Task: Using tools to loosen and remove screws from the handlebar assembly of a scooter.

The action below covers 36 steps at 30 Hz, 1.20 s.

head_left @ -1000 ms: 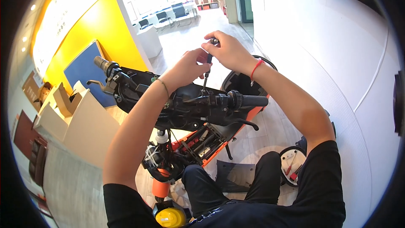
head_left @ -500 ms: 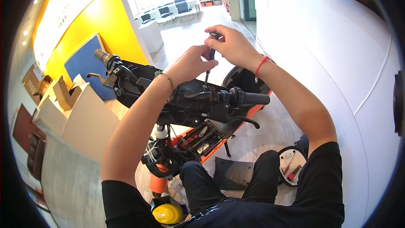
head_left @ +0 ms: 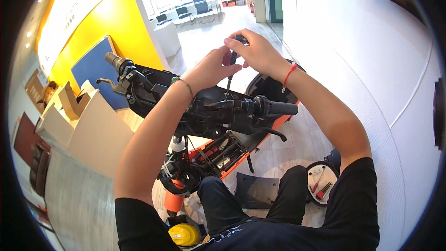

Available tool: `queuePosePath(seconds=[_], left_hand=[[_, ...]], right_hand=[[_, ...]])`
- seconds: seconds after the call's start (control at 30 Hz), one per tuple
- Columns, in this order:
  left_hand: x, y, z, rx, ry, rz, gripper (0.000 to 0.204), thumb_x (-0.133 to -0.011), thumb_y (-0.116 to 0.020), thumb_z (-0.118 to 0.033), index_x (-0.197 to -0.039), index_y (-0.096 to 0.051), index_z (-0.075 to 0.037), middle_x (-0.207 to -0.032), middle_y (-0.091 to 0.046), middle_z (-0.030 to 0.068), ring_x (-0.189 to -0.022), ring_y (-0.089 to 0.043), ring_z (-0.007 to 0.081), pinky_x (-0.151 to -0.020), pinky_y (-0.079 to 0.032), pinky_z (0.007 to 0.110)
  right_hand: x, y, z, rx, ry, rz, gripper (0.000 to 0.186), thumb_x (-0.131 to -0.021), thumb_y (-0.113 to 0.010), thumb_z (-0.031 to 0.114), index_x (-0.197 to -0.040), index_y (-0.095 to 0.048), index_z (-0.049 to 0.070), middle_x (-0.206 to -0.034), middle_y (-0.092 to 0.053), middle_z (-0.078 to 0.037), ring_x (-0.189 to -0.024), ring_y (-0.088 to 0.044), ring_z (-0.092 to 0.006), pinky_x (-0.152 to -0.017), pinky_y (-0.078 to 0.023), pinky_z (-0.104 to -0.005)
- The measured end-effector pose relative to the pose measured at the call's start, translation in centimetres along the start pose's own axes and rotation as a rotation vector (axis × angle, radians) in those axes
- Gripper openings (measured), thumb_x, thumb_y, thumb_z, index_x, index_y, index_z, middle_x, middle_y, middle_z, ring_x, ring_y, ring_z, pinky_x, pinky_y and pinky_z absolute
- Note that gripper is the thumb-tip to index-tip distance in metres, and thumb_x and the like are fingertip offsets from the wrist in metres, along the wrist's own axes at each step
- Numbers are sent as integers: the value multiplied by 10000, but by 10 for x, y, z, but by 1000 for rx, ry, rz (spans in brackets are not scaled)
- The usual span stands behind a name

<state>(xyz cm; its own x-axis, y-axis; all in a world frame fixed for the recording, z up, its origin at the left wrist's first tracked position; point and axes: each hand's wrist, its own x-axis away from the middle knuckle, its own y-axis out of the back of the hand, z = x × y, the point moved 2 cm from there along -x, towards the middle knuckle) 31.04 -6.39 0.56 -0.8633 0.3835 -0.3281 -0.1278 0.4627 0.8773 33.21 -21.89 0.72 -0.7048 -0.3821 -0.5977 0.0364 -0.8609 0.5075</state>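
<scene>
A black-handled screwdriver (head_left: 233,59) stands nearly upright, its thin shaft reaching down to the dark handlebar assembly (head_left: 204,111) of a partly stripped scooter. My right hand (head_left: 251,49) is closed round the top of the handle. Lower down, my left hand (head_left: 216,68) pinches the handle between thumb and fingers. My fingers partly cover the tool, and the spot where its tip meets the scooter is too small to make out. Just right of the shaft are the black handgrip (head_left: 283,108) and a brake lever (head_left: 272,133).
The scooter's orange-edged body (head_left: 237,163) lies open with parts and wiring inside. A dark panel (head_left: 255,190) rests between my legs. By my right knee is a tray (head_left: 331,176) with small tools. A yellow helmet-like object (head_left: 184,235) sits at lower left. A white wall (head_left: 371,56) runs along the right.
The screwdriver leans slightly differently, and my right hand has shifted a little round its top. My left hand keeps its hold. The scooter stays put.
</scene>
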Motion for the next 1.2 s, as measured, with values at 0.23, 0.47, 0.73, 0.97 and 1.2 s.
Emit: queuePosePath(seconds=[0.23,0.47,0.73,0.97,1.2], left_hand=[[0,1,1,314,-56,144,336,-822,-697,-272,-895,-575,32,-770,-632,87,-641,-543,145,-621,-460,316],[7,8,-10,-27,20,5,425,-764,-735,-369,-846,-587,21,-733,-624,83,-657,-551,175,-635,-453,319],[5,-5,10,-17,24,313,351,-740,-715,-315,-870,-642,3,-773,-653,92,-722,-595,170,-702,-475,302],[5,-8,11,-179,21,430,321,-704,-697,-320,-816,-680,-19,-732,-660,96,-675,-609,190,-664,-487,310],[3,-11,8,-207,65,453,323,-702,-688,-316,-808,-681,-10,-705,-651,107,-640,-601,197,-633,-486,317]], right_hand=[[5,4,5,-209,-184,23,506,-944,-469,462,-1174,-540,17,-1027,-611,-101,-875,-630,-164,-618,-496,-242],[5,-4,7,-26,-132,84,424,-931,-539,378,-1078,-583,-17,-947,-637,-85,-805,-616,-136,-616,-494,-244],[9,-4,-5,-259,-244,15,366,-946,-518,336,-1021,-591,-15,-940,-662,-84,-832,-644,-142,-602,-496,-254],[11,-2,0,-253,-233,46,353,-949,-516,320,-1023,-586,-18,-932,-667,-87,-847,-647,-137,-593,-500,-246],[14,6,9,-272,-140,-18,348,-949,-525,304,-1040,-584,-26,-925,-672,-96,-839,-645,-132,-621,-515,-246]])
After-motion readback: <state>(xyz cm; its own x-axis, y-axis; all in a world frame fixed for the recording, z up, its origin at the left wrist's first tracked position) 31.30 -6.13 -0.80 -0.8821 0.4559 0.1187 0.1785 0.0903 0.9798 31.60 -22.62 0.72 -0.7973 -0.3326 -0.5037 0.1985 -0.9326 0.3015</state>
